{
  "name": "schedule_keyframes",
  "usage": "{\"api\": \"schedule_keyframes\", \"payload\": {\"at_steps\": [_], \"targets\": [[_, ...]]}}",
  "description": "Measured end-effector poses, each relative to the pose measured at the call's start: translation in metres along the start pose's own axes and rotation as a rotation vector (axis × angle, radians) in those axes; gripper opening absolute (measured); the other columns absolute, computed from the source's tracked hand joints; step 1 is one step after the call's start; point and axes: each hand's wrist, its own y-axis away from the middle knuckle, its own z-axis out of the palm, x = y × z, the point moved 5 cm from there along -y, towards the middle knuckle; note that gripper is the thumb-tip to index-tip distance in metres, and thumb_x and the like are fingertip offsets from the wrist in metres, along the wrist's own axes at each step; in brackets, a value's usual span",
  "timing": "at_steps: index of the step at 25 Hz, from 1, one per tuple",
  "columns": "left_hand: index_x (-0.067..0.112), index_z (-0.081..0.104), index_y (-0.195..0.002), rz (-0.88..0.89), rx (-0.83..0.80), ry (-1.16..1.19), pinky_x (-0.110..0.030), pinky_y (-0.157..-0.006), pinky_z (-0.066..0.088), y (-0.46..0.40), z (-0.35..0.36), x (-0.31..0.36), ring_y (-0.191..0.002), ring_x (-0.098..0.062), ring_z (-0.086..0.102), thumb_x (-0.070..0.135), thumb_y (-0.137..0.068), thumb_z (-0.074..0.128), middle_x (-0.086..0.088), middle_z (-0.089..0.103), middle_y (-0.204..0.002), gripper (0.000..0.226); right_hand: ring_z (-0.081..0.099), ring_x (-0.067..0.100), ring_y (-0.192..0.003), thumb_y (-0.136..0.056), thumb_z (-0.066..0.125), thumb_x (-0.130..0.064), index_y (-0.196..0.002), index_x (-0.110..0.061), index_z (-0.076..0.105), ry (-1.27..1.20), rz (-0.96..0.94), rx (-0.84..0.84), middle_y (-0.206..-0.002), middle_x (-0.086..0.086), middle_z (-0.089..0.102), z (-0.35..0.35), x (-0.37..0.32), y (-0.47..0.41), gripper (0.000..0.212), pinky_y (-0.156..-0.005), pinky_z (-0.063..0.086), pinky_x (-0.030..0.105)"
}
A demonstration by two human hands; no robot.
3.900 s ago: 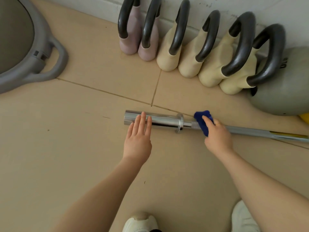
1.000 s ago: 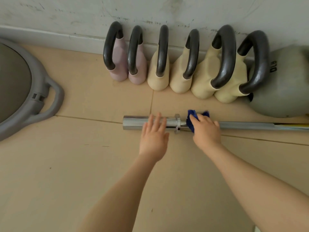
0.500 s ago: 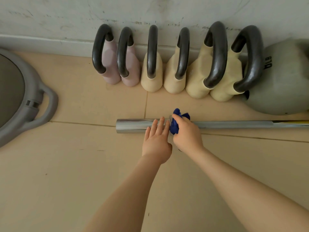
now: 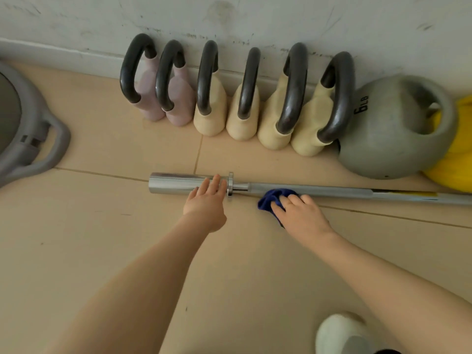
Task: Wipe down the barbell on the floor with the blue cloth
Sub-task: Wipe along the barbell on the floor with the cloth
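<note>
A chrome barbell [image 4: 332, 192] lies across the tiled floor, its thick sleeve end at the left and its shaft running off the right edge. My left hand [image 4: 206, 203] rests flat on the sleeve just left of the collar, fingers together and extended. My right hand [image 4: 301, 213] presses a bunched dark blue cloth [image 4: 270, 199] against the near side of the shaft, a little right of the collar. Most of the cloth is hidden under my fingers.
Several kettlebells [image 4: 245, 98] with dark handles stand in a row along the wall behind the bar. A grey 6 lb kettlebell [image 4: 388, 134] and a yellow object [image 4: 454, 164] sit at the right. A grey round device [image 4: 30, 139] lies at the left. A white shoe [image 4: 339, 333] shows at the bottom.
My right hand has slid the cloth to the right along the shaft, away from the collar. My left hand stays on the sleeve. The camera view has shifted slightly.
</note>
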Motion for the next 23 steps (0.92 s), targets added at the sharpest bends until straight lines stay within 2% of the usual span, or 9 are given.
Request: {"api": "schedule_keyframes", "payload": {"at_steps": [3, 6, 8, 10, 14, 17, 19, 21, 23], "targets": [[0.014, -0.006, -0.149, -0.081, 0.072, 0.017, -0.037, -0.118, 0.003, 0.0, -0.009, 0.013, -0.146, -0.02, -0.008, 0.019, -0.09, 0.045, 0.0, -0.011, -0.158, 0.078, 0.044, 0.032, -0.12, -0.089, 0.042, -0.007, -0.14, -0.014, 0.034, -0.22, 0.27, 0.076, -0.134, 0.012, 0.048, -0.006, 0.057, 0.01, 0.052, -0.091, 0.035, 0.04], [0.012, -0.002, -0.149, 0.039, 0.268, -0.017, -0.034, -0.119, -0.001, 0.001, -0.018, 0.042, -0.146, -0.018, -0.005, 0.012, -0.091, 0.038, -0.002, -0.006, -0.159, 0.071, 0.042, 0.039, -0.117, -0.079, 0.061, -0.005, -0.14, -0.009, 0.034, -0.52, 0.538, 0.253, -0.135, 0.019, 0.046, -0.015, 0.081, -0.004, 0.067, -0.094, 0.035, 0.045], [0.011, 0.001, -0.149, 0.092, 0.263, -0.037, -0.033, -0.119, -0.002, 0.0, -0.013, 0.058, -0.146, -0.018, -0.005, 0.011, -0.093, 0.034, -0.003, -0.004, -0.159, 0.066, 0.042, 0.039, -0.117, -0.08, 0.064, -0.018, -0.139, -0.009, 0.035, -0.702, 0.469, 0.205, -0.134, 0.019, 0.047, -0.012, 0.053, -0.03, 0.066, -0.097, 0.036, 0.045], [0.01, 0.005, -0.149, 0.013, 0.21, -0.022, -0.033, -0.12, 0.0, -0.005, -0.007, 0.055, -0.146, -0.018, -0.006, 0.011, -0.093, 0.033, -0.005, 0.001, -0.159, 0.062, 0.045, 0.035, -0.116, -0.082, 0.062, -0.029, -0.136, -0.013, 0.04, -0.644, 0.303, 0.121, -0.131, 0.015, 0.051, -0.005, 0.004, -0.052, 0.061, -0.093, 0.039, 0.042], [0.012, 0.007, -0.149, -0.019, 0.115, -0.098, -0.034, -0.12, -0.001, -0.003, 0.0, 0.051, -0.145, -0.016, -0.013, 0.01, -0.091, 0.035, -0.001, 0.001, -0.159, 0.064, 0.051, 0.034, -0.106, -0.083, 0.059, -0.018, -0.127, -0.014, 0.049, -0.442, 0.171, 0.152, -0.121, 0.014, 0.055, 0.009, 0.002, -0.047, 0.045, -0.081, 0.044, 0.041], [0.016, 0.005, -0.149, -0.065, 0.108, -0.047, -0.033, -0.119, -0.004, -0.003, 0.0, 0.054, -0.144, -0.015, -0.017, 0.013, -0.093, 0.035, 0.001, -0.002, -0.159, 0.064, 0.058, 0.036, -0.082, -0.065, 0.075, -0.012, -0.101, -0.012, 0.064, -0.39, 0.422, 0.247, -0.097, 0.015, 0.063, 0.028, 0.062, -0.019, 0.037, -0.064, 0.048, 0.038], [0.014, 0.005, -0.149, -0.082, 0.092, -0.058, -0.034, -0.119, -0.002, -0.003, 0.002, 0.058, -0.144, -0.017, -0.017, 0.026, -0.096, 0.038, -0.001, -0.002, -0.159, 0.064, 0.057, 0.038, -0.081, -0.067, 0.073, -0.009, -0.094, -0.009, 0.064, -0.47, 0.567, 0.152, -0.095, 0.017, 0.063, 0.035, 0.059, -0.025, 0.028, -0.063, 0.047, 0.039], [0.013, 0.006, -0.149, -0.108, 0.108, -0.043, -0.034, -0.119, 0.001, -0.004, 0.001, 0.063, -0.145, -0.019, -0.014, 0.033, -0.094, 0.042, -0.003, 0.003, -0.158, 0.068, 0.058, 0.037, -0.074, -0.06, 0.075, -0.008, -0.087, -0.008, 0.066, -0.508, 0.474, 0.185, -0.087, 0.015, 0.064, 0.021, 0.028, -0.045, 0.028, -0.057, 0.048, 0.036], [0.013, 0.006, -0.149, -0.125, 0.166, 0.025, -0.033, -0.118, 0.004, -0.006, -0.003, 0.069, -0.145, -0.02, -0.01, 0.029, -0.093, 0.045, -0.004, 0.007, -0.158, 0.069, 0.06, 0.035, -0.069, -0.05, 0.081, -0.009, -0.09, -0.01, 0.069, -0.45, 0.265, 0.296, -0.088, 0.012, 0.067, 0.011, 0.011, -0.05, 0.042, -0.055, 0.05, 0.034]]}}
